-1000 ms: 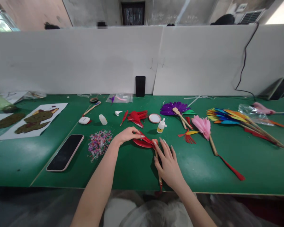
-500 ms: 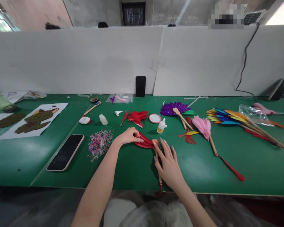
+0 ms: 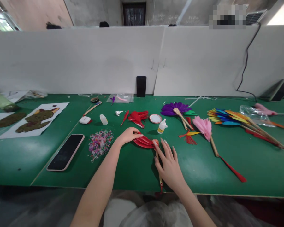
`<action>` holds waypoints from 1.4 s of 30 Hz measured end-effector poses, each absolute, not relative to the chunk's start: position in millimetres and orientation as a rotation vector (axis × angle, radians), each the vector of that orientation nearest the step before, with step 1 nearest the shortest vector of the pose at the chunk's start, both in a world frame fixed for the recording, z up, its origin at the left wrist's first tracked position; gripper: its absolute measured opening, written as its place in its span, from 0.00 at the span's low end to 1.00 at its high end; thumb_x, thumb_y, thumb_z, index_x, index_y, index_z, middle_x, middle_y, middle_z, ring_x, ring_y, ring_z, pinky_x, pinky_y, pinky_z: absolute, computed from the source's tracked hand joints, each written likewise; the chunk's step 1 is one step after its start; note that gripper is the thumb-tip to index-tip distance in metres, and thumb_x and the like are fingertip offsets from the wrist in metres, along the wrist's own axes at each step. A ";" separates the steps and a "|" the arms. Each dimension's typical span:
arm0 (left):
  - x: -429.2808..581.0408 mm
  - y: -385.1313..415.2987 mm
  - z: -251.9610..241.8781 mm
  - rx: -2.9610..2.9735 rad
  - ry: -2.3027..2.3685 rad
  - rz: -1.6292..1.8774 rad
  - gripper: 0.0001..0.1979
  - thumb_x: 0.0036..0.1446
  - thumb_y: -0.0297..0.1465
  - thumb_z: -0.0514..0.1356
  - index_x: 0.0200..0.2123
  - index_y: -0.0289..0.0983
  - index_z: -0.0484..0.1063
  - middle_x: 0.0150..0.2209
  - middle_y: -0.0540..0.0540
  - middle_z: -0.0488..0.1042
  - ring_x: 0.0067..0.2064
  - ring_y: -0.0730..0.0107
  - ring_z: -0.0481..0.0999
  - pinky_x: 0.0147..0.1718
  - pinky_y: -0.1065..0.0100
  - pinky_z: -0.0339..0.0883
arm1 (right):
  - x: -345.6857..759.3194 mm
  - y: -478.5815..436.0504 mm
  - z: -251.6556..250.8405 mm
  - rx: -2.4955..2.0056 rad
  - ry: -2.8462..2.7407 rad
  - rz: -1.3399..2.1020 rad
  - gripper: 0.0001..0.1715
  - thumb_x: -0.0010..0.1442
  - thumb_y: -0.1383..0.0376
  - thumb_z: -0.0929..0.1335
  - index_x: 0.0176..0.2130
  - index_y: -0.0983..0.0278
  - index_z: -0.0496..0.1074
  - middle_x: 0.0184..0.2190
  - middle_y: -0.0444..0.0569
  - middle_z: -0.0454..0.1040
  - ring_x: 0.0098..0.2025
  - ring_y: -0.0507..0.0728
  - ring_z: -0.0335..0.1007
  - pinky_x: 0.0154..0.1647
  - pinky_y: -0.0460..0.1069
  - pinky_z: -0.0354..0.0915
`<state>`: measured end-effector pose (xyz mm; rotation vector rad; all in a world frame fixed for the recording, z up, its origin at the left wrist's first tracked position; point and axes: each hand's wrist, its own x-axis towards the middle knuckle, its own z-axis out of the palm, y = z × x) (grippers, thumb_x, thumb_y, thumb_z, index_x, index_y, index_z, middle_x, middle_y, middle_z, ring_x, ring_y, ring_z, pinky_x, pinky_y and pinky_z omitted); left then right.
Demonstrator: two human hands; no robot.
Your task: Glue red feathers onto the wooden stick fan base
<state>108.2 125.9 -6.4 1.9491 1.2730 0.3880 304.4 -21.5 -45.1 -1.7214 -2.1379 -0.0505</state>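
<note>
In the head view, a red feather fan (image 3: 144, 142) lies in front of me, its feathers pointing left and its wooden handle (image 3: 160, 175) towards me. My left hand (image 3: 129, 135) is closed, pinching a red feather near its tip at the fan's upper left edge. The index finger and thumb of my right hand (image 3: 167, 160) hold the fan at its head and upper handle, with the other fingers stretched out. Just beyond are a small glue bottle (image 3: 162, 126) with a white nozzle, a round white lid (image 3: 155, 118) and a pile of loose red feathers (image 3: 137, 118).
Left of my arm lie colourful confetti (image 3: 100, 142) and a phone (image 3: 65, 153). A purple feather fan (image 3: 174, 108), a pink one (image 3: 203, 127) and multicoloured ones (image 3: 227, 116) lie to the right. A black phone (image 3: 141, 86) leans on the white partition (image 3: 85, 60).
My left fingertips have shifted slightly left and away from me, and the red feathers show more spread out. My right hand stays on the fan's head and handle.
</note>
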 end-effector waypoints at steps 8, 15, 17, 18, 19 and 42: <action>106.1 126.9 -6.4 1.999 1.344 0.427 0.18 0.51 0.46 0.59 0.27 0.36 0.75 0.28 0.48 0.73 0.30 0.67 0.71 0.31 0.69 0.62 | 304.2 -20.9 -45.0 -1.726 -2.137 -0.043 0.33 0.63 0.66 0.58 0.66 0.59 0.51 0.67 0.54 0.50 0.67 0.62 0.44 0.63 0.65 0.47; 91.5 140.1 -6.0 1.927 1.890 0.647 0.13 0.61 0.36 0.51 0.38 0.34 0.72 0.31 0.43 0.73 0.40 0.59 0.72 0.41 0.64 0.62 | 303.6 -20.5 -44.3 -1.731 -2.144 -0.034 0.32 0.63 0.66 0.58 0.66 0.61 0.52 0.67 0.55 0.50 0.68 0.62 0.43 0.64 0.64 0.46; 84.9 142.8 -6.0 1.908 2.068 0.707 0.12 0.60 0.34 0.53 0.43 0.34 0.70 0.35 0.41 0.72 0.47 0.54 0.69 0.48 0.59 0.59 | 302.9 -19.3 -44.6 -1.724 -2.135 -0.031 0.32 0.63 0.66 0.58 0.66 0.60 0.52 0.67 0.55 0.49 0.68 0.62 0.44 0.64 0.64 0.47; 82.1 143.6 -6.3 1.903 2.143 0.721 0.13 0.60 0.33 0.53 0.45 0.34 0.68 0.37 0.40 0.71 0.49 0.53 0.68 0.50 0.57 0.57 | 302.4 -18.4 -45.0 -1.719 -2.129 -0.031 0.32 0.63 0.66 0.59 0.66 0.60 0.52 0.67 0.54 0.49 0.67 0.62 0.44 0.64 0.63 0.47; 80.0 144.1 -6.8 1.902 2.203 0.721 0.13 0.59 0.34 0.54 0.45 0.34 0.68 0.39 0.39 0.71 0.50 0.51 0.67 0.51 0.55 0.56 | 301.9 -17.3 -45.4 -1.711 -2.124 -0.031 0.33 0.63 0.66 0.59 0.66 0.60 0.51 0.67 0.54 0.49 0.67 0.62 0.45 0.64 0.64 0.47; 103.9 109.2 35.5 1.672 1.018 0.736 0.16 0.61 0.43 0.52 0.38 0.36 0.69 0.32 0.49 0.69 0.34 0.72 0.68 0.33 0.72 0.61 | 282.6 85.9 30.8 -1.218 -1.430 1.236 0.36 0.57 0.38 0.57 0.18 0.63 0.65 0.10 0.42 0.63 0.13 0.49 0.61 0.16 0.44 0.59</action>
